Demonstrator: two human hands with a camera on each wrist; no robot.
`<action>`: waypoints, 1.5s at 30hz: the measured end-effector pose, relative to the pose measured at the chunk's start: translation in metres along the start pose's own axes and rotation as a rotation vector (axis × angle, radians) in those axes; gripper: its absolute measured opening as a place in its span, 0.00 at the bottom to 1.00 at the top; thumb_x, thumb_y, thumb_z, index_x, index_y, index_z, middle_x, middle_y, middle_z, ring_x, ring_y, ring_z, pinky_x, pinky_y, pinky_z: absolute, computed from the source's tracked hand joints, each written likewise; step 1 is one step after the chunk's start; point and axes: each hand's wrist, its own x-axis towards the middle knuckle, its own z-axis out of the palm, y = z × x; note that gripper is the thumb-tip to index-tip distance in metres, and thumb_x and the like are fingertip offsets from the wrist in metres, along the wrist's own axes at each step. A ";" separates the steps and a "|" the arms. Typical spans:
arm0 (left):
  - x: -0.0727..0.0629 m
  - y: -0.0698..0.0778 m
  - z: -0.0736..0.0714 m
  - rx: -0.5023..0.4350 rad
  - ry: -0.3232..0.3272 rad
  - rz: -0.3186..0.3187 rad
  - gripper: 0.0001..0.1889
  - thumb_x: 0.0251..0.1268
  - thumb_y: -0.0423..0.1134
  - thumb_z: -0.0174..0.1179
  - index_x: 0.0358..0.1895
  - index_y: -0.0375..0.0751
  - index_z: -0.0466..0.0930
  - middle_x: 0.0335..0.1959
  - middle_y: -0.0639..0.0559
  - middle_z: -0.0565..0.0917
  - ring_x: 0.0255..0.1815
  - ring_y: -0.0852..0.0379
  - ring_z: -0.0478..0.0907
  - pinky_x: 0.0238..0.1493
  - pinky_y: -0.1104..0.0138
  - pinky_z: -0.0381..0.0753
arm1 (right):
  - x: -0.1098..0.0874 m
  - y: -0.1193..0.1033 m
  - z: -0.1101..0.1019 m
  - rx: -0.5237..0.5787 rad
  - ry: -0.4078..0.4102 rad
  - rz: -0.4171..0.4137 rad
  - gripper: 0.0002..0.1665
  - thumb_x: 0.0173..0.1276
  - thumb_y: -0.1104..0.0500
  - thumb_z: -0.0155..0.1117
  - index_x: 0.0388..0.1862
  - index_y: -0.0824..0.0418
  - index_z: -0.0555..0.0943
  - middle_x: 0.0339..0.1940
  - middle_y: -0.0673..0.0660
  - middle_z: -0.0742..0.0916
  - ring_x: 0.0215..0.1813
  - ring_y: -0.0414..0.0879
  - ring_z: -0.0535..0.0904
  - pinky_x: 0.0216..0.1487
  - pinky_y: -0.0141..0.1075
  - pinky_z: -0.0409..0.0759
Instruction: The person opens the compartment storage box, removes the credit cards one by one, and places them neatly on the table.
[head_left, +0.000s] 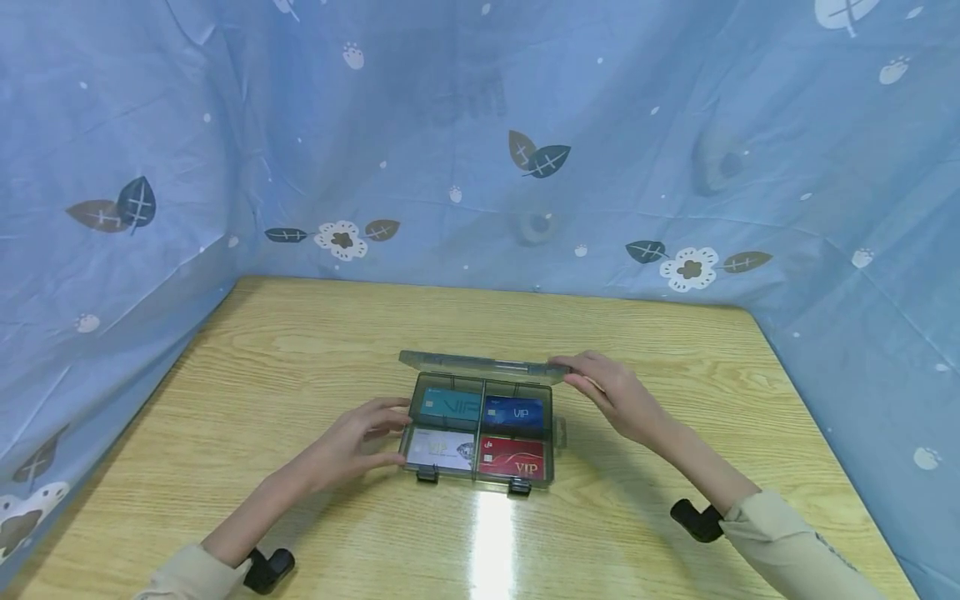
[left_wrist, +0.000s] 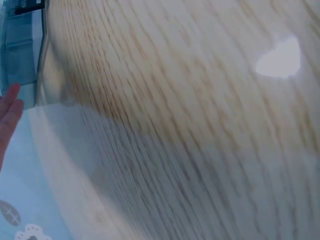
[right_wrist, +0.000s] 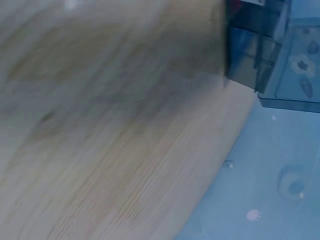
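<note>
A smoky see-through plastic box lies on the table with its lid raised along the far side. Dividers split it into compartments. A teal card and a blue card lie in the far ones. Nearer are a white card and a red card. My right hand pinches the lid's right end between thumb and fingers. At the box's left side rests my left hand, its fingers extended along the wall and its thumb by the near left corner.
The box stands on a wood-grain table. Blue patterned cloth hangs behind and along both sides. Two dark clips stick out from the box's near edge, and a small tab from its right side.
</note>
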 end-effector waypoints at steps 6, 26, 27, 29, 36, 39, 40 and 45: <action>-0.003 -0.002 -0.003 0.073 0.015 0.067 0.22 0.54 0.39 0.70 0.51 0.34 0.81 0.64 0.38 0.72 0.53 0.47 0.80 0.52 0.59 0.83 | 0.022 0.012 0.006 0.078 0.193 0.135 0.16 0.72 0.69 0.55 0.57 0.66 0.75 0.37 0.61 0.88 0.35 0.52 0.86 0.34 0.39 0.87; 0.002 -0.006 -0.001 0.040 -0.014 0.090 0.21 0.54 0.36 0.70 0.52 0.31 0.81 0.60 0.38 0.77 0.52 0.46 0.81 0.49 0.65 0.84 | 0.031 0.060 0.038 0.422 0.103 0.484 0.61 0.51 0.80 0.70 0.78 0.60 0.48 0.66 0.70 0.68 0.51 0.65 0.77 0.48 0.38 0.85; 0.002 -0.006 -0.001 0.042 -0.015 0.086 0.21 0.54 0.36 0.70 0.52 0.31 0.81 0.60 0.39 0.77 0.52 0.46 0.81 0.49 0.66 0.84 | 0.030 0.061 0.040 0.428 0.088 0.494 0.62 0.51 0.79 0.70 0.78 0.58 0.47 0.66 0.69 0.68 0.51 0.64 0.77 0.49 0.36 0.84; 0.002 -0.005 -0.002 0.040 -0.017 0.077 0.21 0.54 0.37 0.69 0.52 0.31 0.81 0.60 0.39 0.77 0.52 0.47 0.81 0.48 0.67 0.84 | 0.030 0.062 0.040 0.419 0.068 0.498 0.62 0.52 0.77 0.70 0.78 0.57 0.46 0.67 0.67 0.68 0.52 0.62 0.77 0.50 0.32 0.83; 0.002 -0.003 -0.002 0.038 -0.019 0.069 0.21 0.55 0.38 0.69 0.51 0.31 0.81 0.60 0.38 0.77 0.53 0.46 0.80 0.49 0.67 0.84 | 0.030 0.069 0.041 0.361 0.014 0.479 0.56 0.53 0.73 0.72 0.75 0.67 0.51 0.73 0.67 0.60 0.52 0.62 0.78 0.49 0.31 0.83; 0.002 -0.004 -0.002 0.020 -0.021 0.070 0.22 0.55 0.39 0.69 0.51 0.30 0.81 0.60 0.38 0.77 0.53 0.46 0.80 0.49 0.68 0.84 | 0.031 0.073 0.042 0.343 -0.027 0.493 0.54 0.52 0.71 0.73 0.73 0.71 0.52 0.77 0.64 0.53 0.53 0.62 0.79 0.51 0.34 0.83; 0.002 -0.004 -0.002 0.008 -0.023 0.070 0.22 0.55 0.39 0.69 0.51 0.29 0.81 0.60 0.38 0.77 0.53 0.46 0.80 0.49 0.68 0.84 | 0.032 0.075 0.042 0.333 -0.040 0.494 0.54 0.53 0.70 0.73 0.73 0.72 0.53 0.78 0.64 0.52 0.52 0.61 0.79 0.53 0.36 0.82; 0.002 -0.004 -0.001 -0.048 -0.036 0.058 0.23 0.55 0.38 0.68 0.51 0.27 0.80 0.60 0.35 0.76 0.53 0.44 0.80 0.49 0.67 0.84 | 0.031 0.081 0.044 0.320 -0.089 0.492 0.54 0.53 0.66 0.74 0.73 0.72 0.53 0.77 0.63 0.51 0.53 0.61 0.80 0.64 0.47 0.73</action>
